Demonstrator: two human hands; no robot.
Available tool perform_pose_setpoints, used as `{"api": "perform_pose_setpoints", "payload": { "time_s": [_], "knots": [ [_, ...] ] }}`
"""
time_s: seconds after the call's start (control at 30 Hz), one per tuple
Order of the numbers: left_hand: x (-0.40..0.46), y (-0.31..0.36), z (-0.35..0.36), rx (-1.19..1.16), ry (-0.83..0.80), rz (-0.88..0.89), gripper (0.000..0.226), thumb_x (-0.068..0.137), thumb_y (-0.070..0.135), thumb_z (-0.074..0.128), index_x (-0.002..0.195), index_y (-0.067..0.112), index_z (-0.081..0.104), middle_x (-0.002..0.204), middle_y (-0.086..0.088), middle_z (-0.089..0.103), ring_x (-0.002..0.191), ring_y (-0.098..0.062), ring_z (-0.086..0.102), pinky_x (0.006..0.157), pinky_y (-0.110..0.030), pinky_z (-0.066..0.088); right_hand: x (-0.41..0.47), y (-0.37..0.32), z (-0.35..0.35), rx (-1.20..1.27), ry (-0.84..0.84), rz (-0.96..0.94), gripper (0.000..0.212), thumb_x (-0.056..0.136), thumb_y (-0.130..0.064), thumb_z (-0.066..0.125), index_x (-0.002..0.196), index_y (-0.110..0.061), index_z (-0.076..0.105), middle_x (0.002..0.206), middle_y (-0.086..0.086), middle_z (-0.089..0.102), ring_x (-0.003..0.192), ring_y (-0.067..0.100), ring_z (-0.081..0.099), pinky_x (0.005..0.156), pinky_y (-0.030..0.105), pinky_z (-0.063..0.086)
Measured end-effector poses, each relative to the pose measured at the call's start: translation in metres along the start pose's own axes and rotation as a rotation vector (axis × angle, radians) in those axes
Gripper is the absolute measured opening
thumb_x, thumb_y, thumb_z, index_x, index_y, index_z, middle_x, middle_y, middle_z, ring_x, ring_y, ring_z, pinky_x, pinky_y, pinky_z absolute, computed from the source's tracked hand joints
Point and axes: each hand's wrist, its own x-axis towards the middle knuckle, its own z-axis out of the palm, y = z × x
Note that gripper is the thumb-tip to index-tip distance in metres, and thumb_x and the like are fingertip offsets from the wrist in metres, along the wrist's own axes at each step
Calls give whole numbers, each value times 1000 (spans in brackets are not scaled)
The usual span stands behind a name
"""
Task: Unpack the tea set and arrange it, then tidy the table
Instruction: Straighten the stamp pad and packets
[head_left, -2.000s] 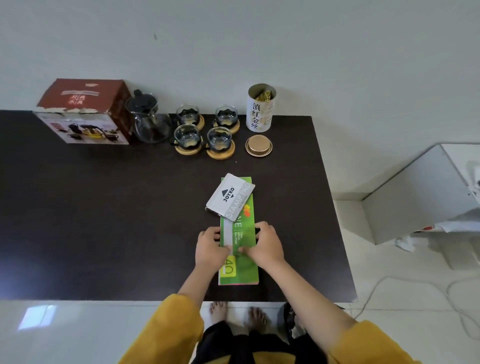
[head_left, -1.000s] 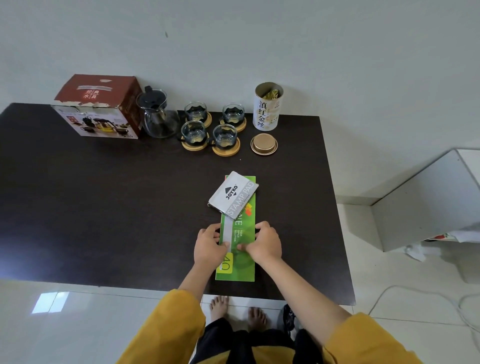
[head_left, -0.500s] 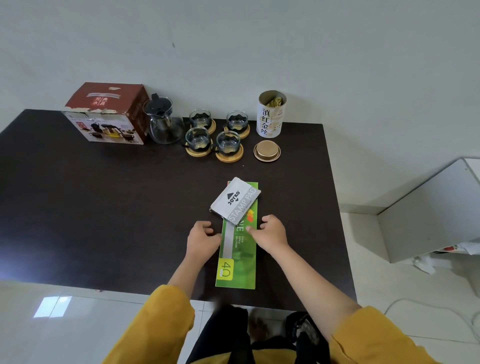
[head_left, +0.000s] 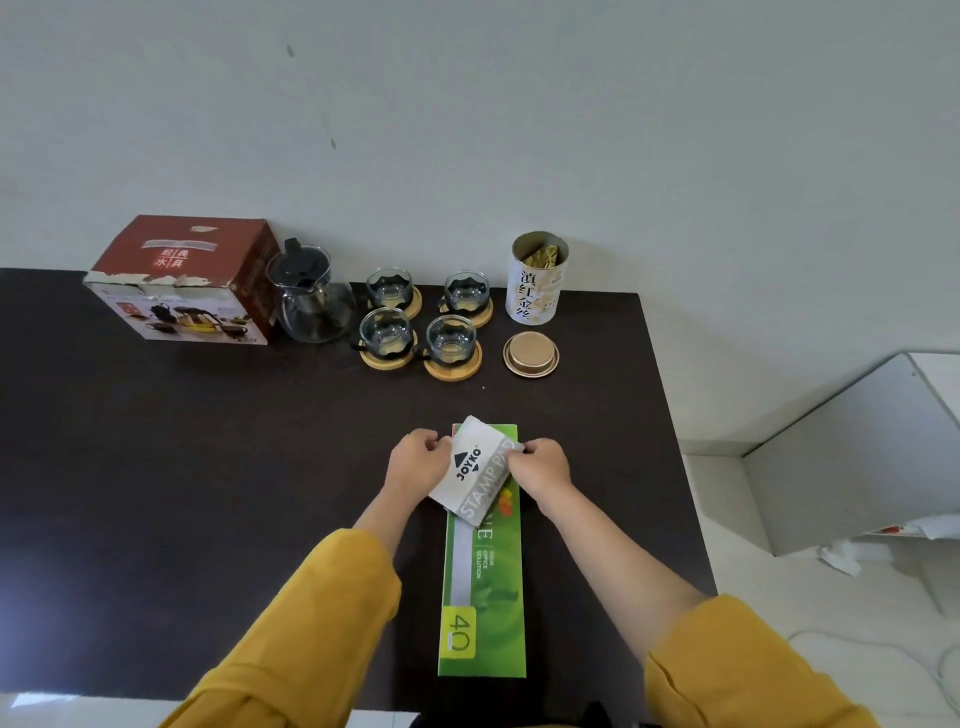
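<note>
Between the hands lay a white-and-grey stamp pad box (head_left: 474, 474) with black lettering, over a green box (head_left: 483, 582); sleeves (head_left: 311, 623) were mustard yellow.

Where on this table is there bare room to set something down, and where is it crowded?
Bare: the dark table left of the left hand, in front of the red box. Crowded: the back edge, with glass teapot, four glass cups, tea tin and lid.

Both hands have moved up the long green cardboard box (head_left: 483, 566) from its middle to its far end. The left hand (head_left: 415, 464) and right hand (head_left: 540, 466) now grip the tilted white stamp-pad box (head_left: 472, 470) by its sides.
</note>
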Motion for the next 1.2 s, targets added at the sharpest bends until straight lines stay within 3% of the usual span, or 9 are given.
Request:
{"api": "perform_pose_setpoints", "payload": {
  "time_s": [0.2,0.33,0.43,0.57,0.7,0.8,0.9,1.0,1.2],
  "knots": [
    [12,6,2,10,-80,46,26,95,25,47,73,17,57,76,-4,60,75,-19,53,56,-29,36,4,-11,4,-12,-14,35,25,76,-9,51,56,-18,40,55,-1,41,50,18,40,49,27,30],
    [11,2,7,-26,-82,55,21,93,20,48,98,16,67,95,-4,65,94,-23,60,69,-31,43,5,-8,9,117,73,-6,13,81,-5,54,87,-16,57,89,3,65,70,13,56,55,24,39],
    [7,0,12,-92,-55,30,17,90,12,48,87,19,63,91,-4,64,93,-26,60,81,-39,50,4,-7,11,189,101,-41,43,88,-6,57,130,-12,53,124,3,61,101,16,62,68,19,43],
    [6,0,17,-64,-14,62,25,89,8,52,111,5,62,88,4,59,91,-18,55,76,-29,42,3,0,15,114,139,-93,49,88,-7,59,136,-12,50,133,4,56,119,19,57,82,20,44],
    [7,-2,20,-33,22,20,26,89,14,58,113,7,62,106,-5,64,101,-20,58,76,-27,40,4,3,14,84,184,-115,32,88,-8,62,120,-8,61,120,6,64,102,16,61,77,20,44],
    [7,-2,22,-23,48,-13,20,89,19,60,105,7,65,93,-1,64,94,-20,59,74,-26,41,9,1,13,12,165,-135,20,89,-10,61,108,-9,65,110,5,67,84,11,58,59,15,39],
    [9,-3,23,-35,53,-35,16,89,19,60,98,8,67,76,6,59,88,-20,60,72,-27,42,13,-3,16,-28,153,-66,17,89,-13,61,103,-6,66,101,7,68,81,17,61,54,20,39],
    [11,-3,23,-45,42,-63,19,88,20,61,101,8,67,83,3,64,89,-19,61,75,-28,46,18,-7,15,39,110,53,10,83,-11,62,88,-3,65,91,9,70,70,20,63,45,22,38],
    [15,-7,22,-102,38,-84,24,88,19,61,109,9,66,103,-5,68,98,-21,63,83,-32,50,23,-16,2,231,-17,200,29,77,-8,74,102,-1,62,91,10,68,68,16,61,48,25,41]
  ]
}}
